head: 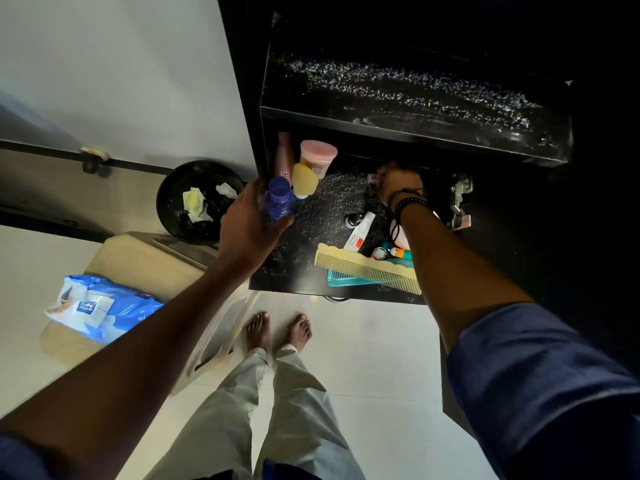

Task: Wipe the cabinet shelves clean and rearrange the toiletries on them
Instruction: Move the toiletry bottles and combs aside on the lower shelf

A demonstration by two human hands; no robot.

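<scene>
A black cabinet has a bare speckled upper shelf (415, 95) and a lower shelf (332, 206) with toiletries. My left hand (249, 223) grips a blue bottle (280, 199) at the lower shelf's left side. Behind it stand a yellow bottle (304, 180), a pink-lidded jar (318, 157) and a pink bottle (284, 154). My right hand (398, 185) reaches deep onto the lower shelf and holds a small object (372, 178) that is mostly hidden. Near the front edge lie a cream comb (367, 270), a teal comb (346, 280) and a white tube (360, 230).
A black bin (197, 202) with used wipes stands on the floor at left. A blue wipes pack (100, 306) lies on a beige stool (156, 265). A metal door hinge (459, 202) sits at the cabinet's right. My bare feet (277, 330) stand on pale tiles.
</scene>
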